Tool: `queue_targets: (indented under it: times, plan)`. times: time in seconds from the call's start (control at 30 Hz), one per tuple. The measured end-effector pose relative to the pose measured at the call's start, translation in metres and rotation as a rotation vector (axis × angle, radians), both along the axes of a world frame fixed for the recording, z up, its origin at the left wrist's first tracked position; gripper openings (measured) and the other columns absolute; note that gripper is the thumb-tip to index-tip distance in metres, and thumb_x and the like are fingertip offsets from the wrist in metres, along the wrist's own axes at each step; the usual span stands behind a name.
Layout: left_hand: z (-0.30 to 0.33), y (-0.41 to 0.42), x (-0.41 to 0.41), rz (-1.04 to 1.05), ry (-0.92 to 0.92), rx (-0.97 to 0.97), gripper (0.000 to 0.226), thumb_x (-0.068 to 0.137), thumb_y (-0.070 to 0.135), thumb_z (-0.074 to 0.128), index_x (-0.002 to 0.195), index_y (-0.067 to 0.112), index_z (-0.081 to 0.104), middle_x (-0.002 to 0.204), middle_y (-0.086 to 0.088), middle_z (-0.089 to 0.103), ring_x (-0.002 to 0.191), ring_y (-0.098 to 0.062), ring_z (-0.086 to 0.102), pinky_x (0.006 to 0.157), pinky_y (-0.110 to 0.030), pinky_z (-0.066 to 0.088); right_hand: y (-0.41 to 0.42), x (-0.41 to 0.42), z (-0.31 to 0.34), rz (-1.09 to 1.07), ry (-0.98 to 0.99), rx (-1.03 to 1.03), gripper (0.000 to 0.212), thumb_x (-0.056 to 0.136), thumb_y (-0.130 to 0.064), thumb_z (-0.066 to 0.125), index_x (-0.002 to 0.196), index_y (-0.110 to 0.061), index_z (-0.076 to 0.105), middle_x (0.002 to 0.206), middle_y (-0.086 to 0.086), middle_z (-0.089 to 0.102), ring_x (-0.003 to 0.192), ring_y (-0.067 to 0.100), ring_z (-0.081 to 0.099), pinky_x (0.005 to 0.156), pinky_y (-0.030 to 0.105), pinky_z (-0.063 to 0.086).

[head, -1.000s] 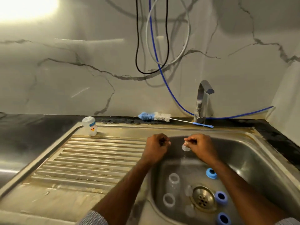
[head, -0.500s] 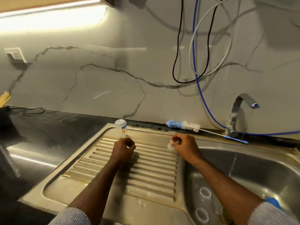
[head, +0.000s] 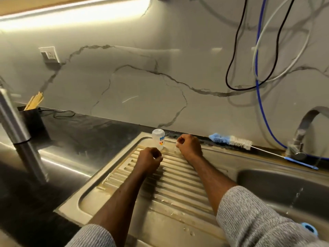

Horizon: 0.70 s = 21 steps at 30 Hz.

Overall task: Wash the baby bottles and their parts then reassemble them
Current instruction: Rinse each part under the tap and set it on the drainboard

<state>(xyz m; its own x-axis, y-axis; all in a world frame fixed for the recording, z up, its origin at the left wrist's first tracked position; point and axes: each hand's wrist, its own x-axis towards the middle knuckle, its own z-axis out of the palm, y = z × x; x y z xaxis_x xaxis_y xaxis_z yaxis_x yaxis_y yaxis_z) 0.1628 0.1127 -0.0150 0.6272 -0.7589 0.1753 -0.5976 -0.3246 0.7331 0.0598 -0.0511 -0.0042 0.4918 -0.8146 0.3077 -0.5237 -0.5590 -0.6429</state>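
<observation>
1. Steel sink unit (head: 124, 207), brushed and dull: ribbed draining board on my left, basin (head: 277, 186) on my right, thin stream of water falling into it from the bent tap (head: 302, 129).
2. Wall behind is glossy pale marble with dark veins; black, white and blue cables (head: 256, 72) hang over it. Dark polished counter to the far left.
3. Progress, as I judge it: early to middle. One washed piece stands draining; most parts are presumably in the basin, out of view here. Reassembly not started.
4. Bottle brush (head: 231, 139), blue sponge tip and white bristles on a thin wire handle, lies along the back ledge between board and tap.
5. Baby bottle (head: 158, 139), translucent plastic, rounded top, small colour print, stands upright at the board's back edge, just beyond my left hand.
6. Left hand (head: 150, 160) hovers over the ribs, fingers curled in; whether it holds anything I cannot tell.
7. Right hand (head: 189, 146) pinches a small clear part (head: 177, 146), soft-looking, likely a teat, low over the board just right of the bottle.
8. Blue ring (head: 309, 229), hard plastic, peeks out past my right sleeve at the basin's edge.
</observation>
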Motion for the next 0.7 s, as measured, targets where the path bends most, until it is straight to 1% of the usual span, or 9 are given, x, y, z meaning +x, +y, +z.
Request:
queue_targets:
  times: [0.1, 0.17, 0.27, 0.37, 0.47, 0.53, 0.6, 0.67, 0.7]
  plan:
    - [-0.001, -0.001, -0.005, -0.022, -0.006, -0.007, 0.012, 0.093, 0.02, 0.072, 0.105, 0.018, 0.072, 0.104, 0.003, 0.07, 0.095, -0.008, 0.063, 0.082, -0.024, 0.049, -0.002, 0.005, -0.001, -0.017, 0.026, 0.016, 0.012, 0.084, -0.025, 0.079, 0.094, -0.026, 0.072, 0.095, -0.004, 0.072, 0.091, 0.016, 0.066, 0.081, 0.032, 0.055]
    - [0.0, -0.004, -0.009, -0.033, -0.021, -0.004, 0.012, 0.093, 0.02, 0.072, 0.105, 0.018, 0.072, 0.101, 0.005, 0.069, 0.094, -0.006, 0.062, 0.08, -0.022, 0.045, -0.002, 0.004, -0.004, 0.001, 0.075, 0.048, 0.021, 0.082, -0.023, 0.08, 0.101, -0.028, 0.072, 0.102, -0.003, 0.069, 0.096, 0.016, 0.065, 0.086, 0.033, 0.054]
    - [0.003, -0.01, -0.013, -0.04, -0.047, -0.008, 0.01, 0.092, 0.02, 0.073, 0.102, 0.016, 0.073, 0.1, 0.003, 0.071, 0.093, -0.009, 0.063, 0.08, -0.023, 0.045, -0.001, -0.004, -0.003, 0.034, 0.035, 0.061, 0.031, 0.082, -0.016, 0.081, 0.109, -0.026, 0.071, 0.103, -0.003, 0.069, 0.096, 0.015, 0.065, 0.087, 0.033, 0.055]
    - [0.004, -0.019, -0.018, -0.051, -0.046, -0.026, 0.01, 0.092, 0.02, 0.074, 0.1, 0.015, 0.074, 0.1, 0.001, 0.073, 0.093, -0.01, 0.064, 0.081, -0.024, 0.046, -0.002, -0.027, -0.001, 0.056, -0.021, 0.035, 0.023, 0.083, -0.011, 0.079, 0.102, -0.022, 0.072, 0.096, -0.005, 0.07, 0.091, 0.013, 0.065, 0.082, 0.032, 0.056]
    - [0.003, -0.033, -0.035, -0.068, -0.024, -0.065, 0.01, 0.091, 0.019, 0.074, 0.099, 0.013, 0.075, 0.097, 0.001, 0.073, 0.089, -0.008, 0.065, 0.078, -0.02, 0.047, -0.004, -0.067, -0.005, 0.078, -0.046, 0.03, 0.017, 0.085, -0.008, 0.075, 0.092, -0.024, 0.072, 0.09, -0.007, 0.069, 0.084, 0.007, 0.064, 0.074, 0.023, 0.055]
    - [0.004, -0.045, -0.052, -0.099, -0.006, -0.087, 0.007, 0.09, 0.017, 0.075, 0.097, 0.013, 0.076, 0.095, 0.001, 0.074, 0.083, -0.006, 0.065, 0.075, -0.02, 0.048, -0.007, -0.1, -0.01, 0.098, -0.053, 0.042, 0.022, 0.086, -0.009, 0.075, 0.086, -0.03, 0.069, 0.086, -0.012, 0.068, 0.081, 0.002, 0.063, 0.067, 0.012, 0.05]
    - [0.005, -0.062, -0.077, -0.129, 0.019, -0.115, 0.003, 0.089, 0.015, 0.076, 0.091, 0.013, 0.076, 0.091, -0.001, 0.074, 0.072, -0.006, 0.064, 0.071, -0.024, 0.051, -0.012, -0.141, -0.015, 0.094, -0.057, 0.035, 0.028, 0.086, -0.011, 0.075, 0.08, -0.036, 0.065, 0.083, -0.015, 0.067, 0.08, -0.001, 0.064, 0.062, 0.008, 0.048]
    - [0.004, -0.081, -0.111, -0.162, 0.047, -0.133, 0.004, 0.089, 0.014, 0.076, 0.085, 0.014, 0.075, 0.085, 0.0, 0.074, 0.061, -0.005, 0.06, 0.067, -0.025, 0.049, -0.02, -0.187, -0.021, 0.065, -0.051, 0.021, 0.029, 0.083, -0.011, 0.077, 0.075, -0.037, 0.066, 0.079, -0.017, 0.068, 0.078, -0.003, 0.065, 0.067, 0.009, 0.051]
    - [0.004, -0.089, -0.127, -0.183, 0.056, -0.138, 0.007, 0.089, 0.013, 0.076, 0.083, 0.016, 0.074, 0.083, 0.001, 0.074, 0.058, -0.004, 0.059, 0.065, -0.024, 0.048, -0.024, -0.209, -0.024, 0.051, -0.032, 0.027, 0.028, 0.082, -0.011, 0.078, 0.074, -0.035, 0.068, 0.078, -0.017, 0.069, 0.077, -0.002, 0.065, 0.071, 0.012, 0.053]
